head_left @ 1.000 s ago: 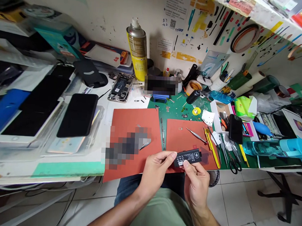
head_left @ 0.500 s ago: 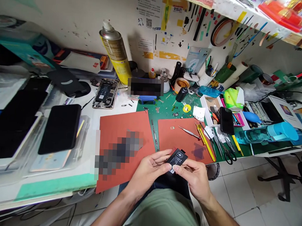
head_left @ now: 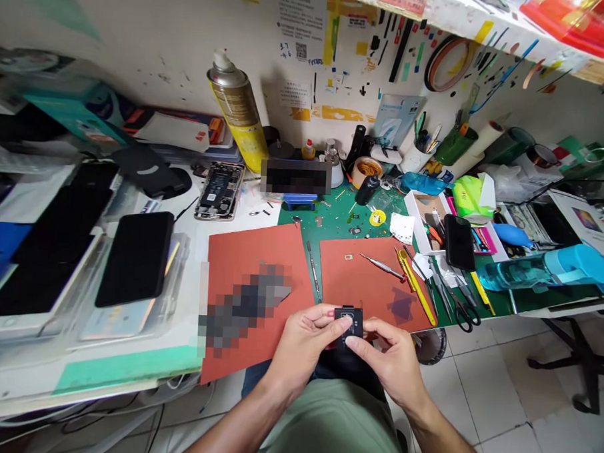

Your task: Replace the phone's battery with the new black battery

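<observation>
At the near edge of the right mat, between two hands, there is one battery: flat and black, with white print on its face and a small tab at its far end. The left hand pinches it with the thumb laid over the face; the right hand pinches it too, thumb on the near part. Counting mats, there are two, the left mat being the second. One screwdriver lies on the right one. Farther right, one white box contains several tools. At the far side, one bowl holds something brown, and one cup holds pens.
</observation>
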`<state>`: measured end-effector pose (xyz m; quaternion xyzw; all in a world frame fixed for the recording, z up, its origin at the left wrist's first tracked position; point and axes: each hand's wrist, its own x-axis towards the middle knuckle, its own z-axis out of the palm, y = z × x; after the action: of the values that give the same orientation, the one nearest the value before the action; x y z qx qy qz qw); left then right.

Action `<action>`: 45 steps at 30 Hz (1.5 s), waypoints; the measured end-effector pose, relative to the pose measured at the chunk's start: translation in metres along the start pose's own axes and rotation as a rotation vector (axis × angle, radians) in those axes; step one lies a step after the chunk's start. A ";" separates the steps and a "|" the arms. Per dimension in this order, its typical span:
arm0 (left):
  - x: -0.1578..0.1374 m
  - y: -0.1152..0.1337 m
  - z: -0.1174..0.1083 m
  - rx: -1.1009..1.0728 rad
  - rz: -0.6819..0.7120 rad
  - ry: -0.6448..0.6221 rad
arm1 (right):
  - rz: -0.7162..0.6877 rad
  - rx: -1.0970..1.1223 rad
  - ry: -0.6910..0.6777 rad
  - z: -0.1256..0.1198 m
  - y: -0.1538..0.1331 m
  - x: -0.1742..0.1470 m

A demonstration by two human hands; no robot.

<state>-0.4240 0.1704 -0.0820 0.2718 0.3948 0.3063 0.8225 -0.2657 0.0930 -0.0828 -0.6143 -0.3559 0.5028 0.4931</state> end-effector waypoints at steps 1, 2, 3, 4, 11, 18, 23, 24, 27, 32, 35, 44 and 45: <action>0.001 -0.003 0.004 -0.061 0.028 0.050 | 0.025 0.105 0.021 0.004 0.003 -0.001; 0.002 -0.006 0.009 -0.124 0.057 0.097 | 0.056 0.218 0.051 0.010 0.007 -0.003; 0.003 -0.011 0.015 -0.178 0.083 0.135 | 0.088 0.322 0.090 0.015 0.011 -0.004; 0.005 -0.015 0.021 -0.220 0.100 0.162 | 0.114 0.405 0.138 0.020 0.014 -0.006; -0.019 -0.062 0.033 -0.330 0.058 0.135 | 0.109 0.227 0.184 -0.009 0.003 0.017; -0.050 -0.098 -0.006 0.007 -0.225 -0.144 | 0.110 -0.131 0.009 -0.048 -0.008 0.068; -0.049 -0.101 -0.013 0.056 -0.233 -0.170 | 0.052 -0.389 0.043 -0.049 -0.003 0.076; -0.049 -0.102 -0.013 0.057 -0.232 -0.175 | 0.042 -0.429 0.047 -0.049 -0.004 0.075; -0.051 -0.107 -0.014 0.054 -0.227 -0.197 | 0.014 -0.536 0.061 -0.048 -0.009 0.072; -0.054 -0.115 -0.015 0.050 -0.226 -0.246 | -0.028 -0.694 0.105 -0.036 -0.024 0.061; -0.057 -0.117 -0.015 0.053 -0.220 -0.269 | -0.100 -0.811 0.127 -0.027 -0.028 0.052; -0.067 -0.116 -0.016 0.082 -0.189 -0.312 | -0.491 -1.128 0.141 -0.005 -0.021 0.028; -0.068 -0.116 -0.017 0.071 -0.182 -0.315 | -0.530 -1.145 0.144 -0.003 -0.020 0.026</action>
<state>-0.4380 0.0473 -0.1381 0.3082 0.2947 0.1700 0.8884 -0.2557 0.1217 -0.0709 -0.7039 -0.6745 0.0510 0.2169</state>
